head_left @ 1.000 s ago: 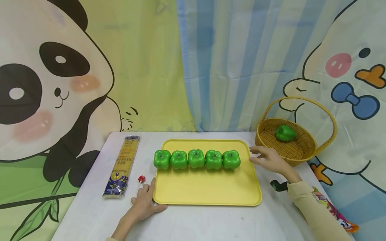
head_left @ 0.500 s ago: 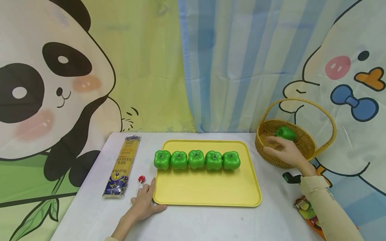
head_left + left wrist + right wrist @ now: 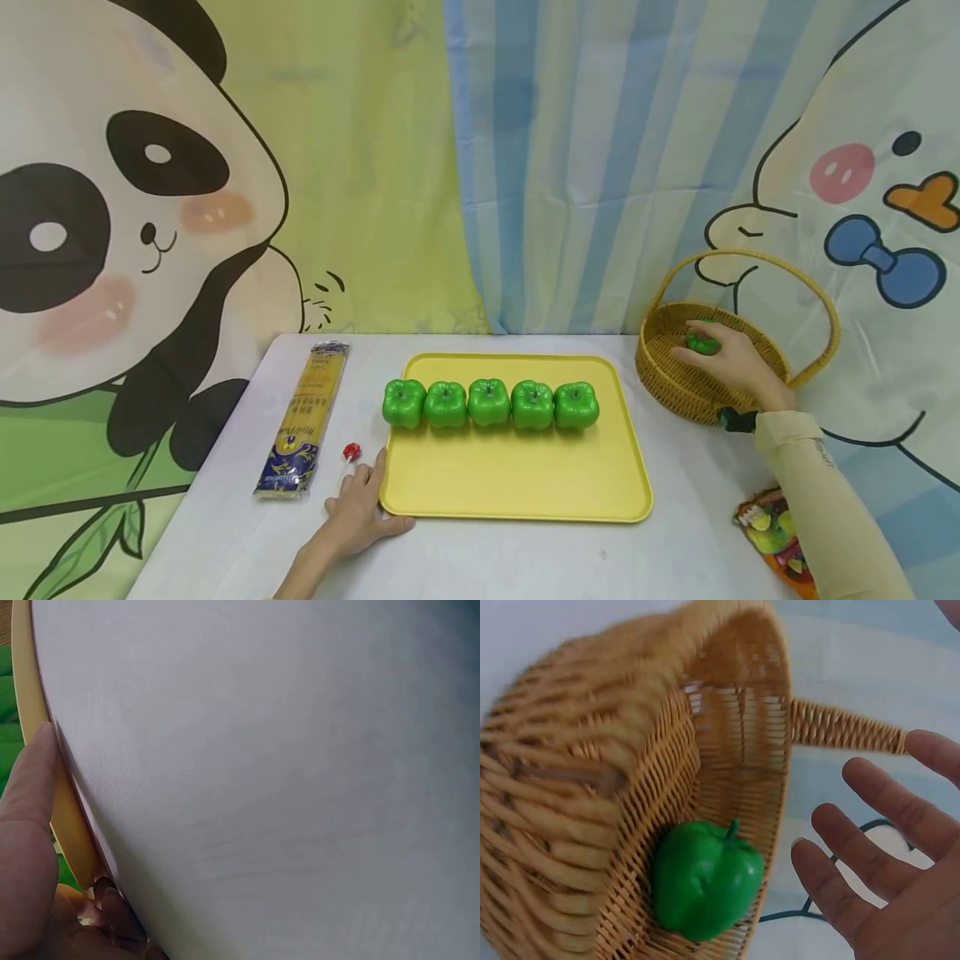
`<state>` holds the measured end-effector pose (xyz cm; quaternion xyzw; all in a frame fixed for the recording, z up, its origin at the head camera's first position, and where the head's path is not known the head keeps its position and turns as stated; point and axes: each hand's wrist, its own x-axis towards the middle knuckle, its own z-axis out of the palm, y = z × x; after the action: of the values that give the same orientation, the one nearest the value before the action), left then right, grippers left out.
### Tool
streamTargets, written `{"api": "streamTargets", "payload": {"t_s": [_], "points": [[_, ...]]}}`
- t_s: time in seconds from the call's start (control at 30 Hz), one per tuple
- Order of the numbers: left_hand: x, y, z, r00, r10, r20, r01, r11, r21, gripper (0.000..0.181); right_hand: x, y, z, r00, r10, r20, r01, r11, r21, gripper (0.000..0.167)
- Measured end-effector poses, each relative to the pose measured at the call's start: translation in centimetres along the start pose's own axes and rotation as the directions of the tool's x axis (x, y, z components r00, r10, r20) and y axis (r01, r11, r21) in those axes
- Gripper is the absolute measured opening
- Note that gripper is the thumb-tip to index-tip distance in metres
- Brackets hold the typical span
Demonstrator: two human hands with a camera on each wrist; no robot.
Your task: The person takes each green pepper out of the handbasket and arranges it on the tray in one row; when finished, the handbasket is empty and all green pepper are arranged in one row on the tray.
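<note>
My left hand (image 3: 354, 515) rests at the near left corner of a yellow tray (image 3: 517, 483), touching its rim; the left wrist view shows one straight finger (image 3: 34, 787) along that rim. Several green bell peppers (image 3: 489, 402) stand in a row across the tray. At the right, my right hand (image 3: 731, 360) reaches into a wicker basket (image 3: 678, 396), over a single green bell pepper (image 3: 705, 881). From the right wrist, its fingers (image 3: 885, 859) look spread and apart from that pepper. In the head view the hand partly covers the pepper.
A spaghetti packet (image 3: 303, 421) lies at the left, with a red-wrapped lollipop (image 3: 352, 452) near my left hand. A colourful bag (image 3: 776, 533) lies partly under my right forearm. The basket's tall handle (image 3: 825, 308) arches above it. A printed curtain hangs behind.
My right hand has moved from beside the tray's right edge, over the basket's rim, to the pepper inside. My left hand has stayed at the tray corner.
</note>
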<state>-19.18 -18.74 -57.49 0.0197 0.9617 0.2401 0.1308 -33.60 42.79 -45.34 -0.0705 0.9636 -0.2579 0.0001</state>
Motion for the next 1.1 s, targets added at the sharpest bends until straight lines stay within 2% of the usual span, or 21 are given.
{"api": "streamTargets", "payload": {"t_s": [0.17, 0.4, 0.73, 1.1], "points": [[-0.1, 0.1, -0.1, 1.000, -0.008, 0.006, 0.008, 1.000, -0.006, 0.130, 1.4, 1.1, -0.4, 0.999, 0.044, -0.002, -0.044, 0.999, 0.027, 0.085], [0.1, -0.1, 0.1, 1.000, -0.014, -0.002, 0.014, 1.000, 0.002, 0.131, 2.9, 2.2, -0.9, 0.997, 0.040, -0.064, -0.040, 0.999, 0.010, 0.085], [0.1, 0.0, -0.2, 1.000, -0.020, 0.000, 0.020, 1.000, 0.004, 0.131, 4.4, 4.3, -1.1, 0.994, 0.110, -0.012, -0.110, 0.994, -0.010, 0.094], [-0.5, 0.3, -0.2, 1.000, 0.011, -0.028, -0.011, 1.000, 0.000, 0.128, 5.9, 6.6, -0.6, 0.995, 0.101, 0.007, -0.100, 0.994, -0.051, 0.097]]}}
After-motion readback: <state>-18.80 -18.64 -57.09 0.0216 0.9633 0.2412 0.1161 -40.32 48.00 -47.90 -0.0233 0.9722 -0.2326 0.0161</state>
